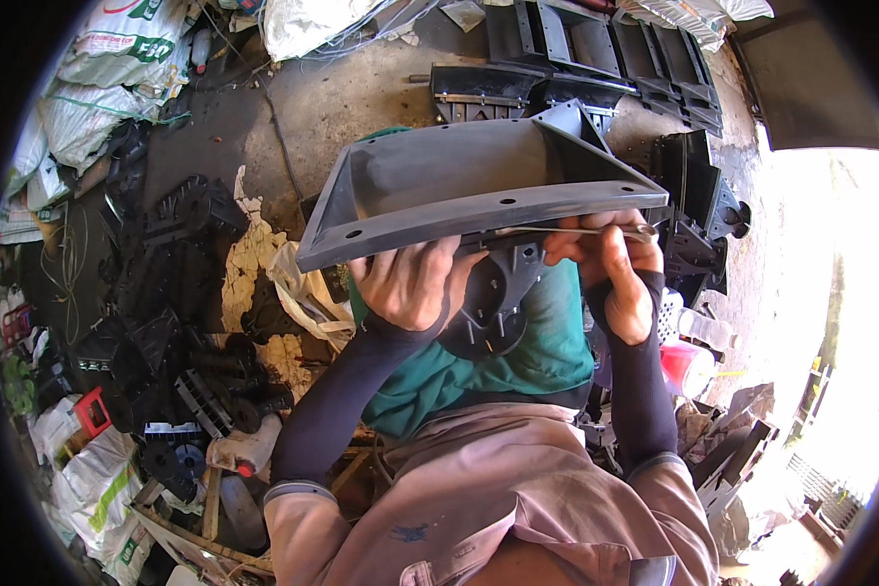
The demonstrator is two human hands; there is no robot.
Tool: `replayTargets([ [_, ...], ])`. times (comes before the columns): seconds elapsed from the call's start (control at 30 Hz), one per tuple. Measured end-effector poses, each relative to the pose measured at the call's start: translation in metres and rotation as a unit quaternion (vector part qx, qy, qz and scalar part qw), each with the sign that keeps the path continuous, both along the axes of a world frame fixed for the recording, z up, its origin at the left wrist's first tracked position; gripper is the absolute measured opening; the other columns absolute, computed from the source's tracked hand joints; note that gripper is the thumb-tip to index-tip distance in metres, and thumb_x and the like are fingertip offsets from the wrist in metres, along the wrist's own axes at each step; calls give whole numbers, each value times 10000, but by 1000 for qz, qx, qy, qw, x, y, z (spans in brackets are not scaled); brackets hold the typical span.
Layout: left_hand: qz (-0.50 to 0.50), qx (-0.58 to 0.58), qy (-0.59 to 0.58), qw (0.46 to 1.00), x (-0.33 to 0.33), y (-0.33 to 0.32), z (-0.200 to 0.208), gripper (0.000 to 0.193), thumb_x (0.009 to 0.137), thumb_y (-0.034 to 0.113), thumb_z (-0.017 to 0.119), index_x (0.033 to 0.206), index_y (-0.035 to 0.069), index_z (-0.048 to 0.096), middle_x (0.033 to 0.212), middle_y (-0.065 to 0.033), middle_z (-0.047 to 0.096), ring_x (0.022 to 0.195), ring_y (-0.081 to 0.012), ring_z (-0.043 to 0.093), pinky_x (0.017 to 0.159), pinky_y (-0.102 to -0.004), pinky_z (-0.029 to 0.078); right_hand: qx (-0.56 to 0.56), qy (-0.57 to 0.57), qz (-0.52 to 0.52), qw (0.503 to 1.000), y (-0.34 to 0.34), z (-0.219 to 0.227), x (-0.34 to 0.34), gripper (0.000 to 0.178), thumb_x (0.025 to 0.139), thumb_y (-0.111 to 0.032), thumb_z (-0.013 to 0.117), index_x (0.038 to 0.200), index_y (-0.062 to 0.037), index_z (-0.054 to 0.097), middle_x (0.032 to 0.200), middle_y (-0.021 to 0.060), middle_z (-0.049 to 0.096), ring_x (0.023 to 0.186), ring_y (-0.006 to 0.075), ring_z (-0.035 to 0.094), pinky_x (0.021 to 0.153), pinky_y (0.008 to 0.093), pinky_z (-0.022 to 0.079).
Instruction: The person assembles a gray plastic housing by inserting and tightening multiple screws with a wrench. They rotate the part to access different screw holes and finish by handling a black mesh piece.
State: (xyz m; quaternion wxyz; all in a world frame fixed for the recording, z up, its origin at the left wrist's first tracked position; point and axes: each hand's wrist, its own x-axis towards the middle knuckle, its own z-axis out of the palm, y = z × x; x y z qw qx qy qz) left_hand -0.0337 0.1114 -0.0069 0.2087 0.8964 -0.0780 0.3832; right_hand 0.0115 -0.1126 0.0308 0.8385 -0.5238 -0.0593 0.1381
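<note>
Nearest, at 6 o'clock, pinkish-brown cloth shirt on the wearer, dark tight sleeves on both forearms, and above it a dark green cloth over the lap. Round dark plate with upright bolts sits over the green cloth, just under the trough, near center. Left hand, a bit inside 11 o'clock of the plate, has bent fingers touching the trough's near edge; tips hidden, so can't tell if it is closed on it. Right hand, at 2 o'clock of the plate, grips a slender silver metal tool with a ring end between thumb and fingers, tool lying along the near flange. Main piece: long dark grey trough with sloped sides and a holed flange, at 12 o'clock, above both hands, slightly tilted. Around: red container and clear plastic bottle, between 3 and 4 o'clock; whitish jug with red cap, 8 o'clock; black metal parts heaped on the floor, 9 to 10. Farther: stacked black metal frames, 1 o'clock; white printed sacks, 10 o'clock.
</note>
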Motion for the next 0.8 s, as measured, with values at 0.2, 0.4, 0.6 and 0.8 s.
replayTargets([
  [0.2,8,10,11,1000,-3,1,-2,269,849,298,771,1037,123,692,876,-43,713,896,-254,678,998,-485,342,-96,-59,-4,994,29,14,-3,260,1043,-177,493,1143,52,568,1061,253,661,944,335,691,807,423,566],
  [0.4,-5,12,18,1000,-1,2,0,251,842,294,776,1006,128,683,862,-49,704,886,-266,670,1004,-495,335,-335,-370,-24,866,61,27,-31,238,1027,-172,513,1053,50,593,1048,219,655,905,267,690,793,394,553],
  [0.6,1,-2,3,1000,-2,0,-4,238,818,294,790,948,133,671,828,-40,681,862,-267,660,1010,-512,338,-33,65,-29,997,25,12,-4,379,1062,-235,460,1077,129,564,1121,263,647,1018,334,684,862,419,573],
  [0.8,10,17,34,999,-6,0,-2,234,816,322,785,908,144,662,850,-36,673,841,-255,649,1007,-535,344,-367,-457,18,810,69,31,-28,181,888,-29,635,1044,58,608,1022,212,644,875,302,677,757,382,550],
])
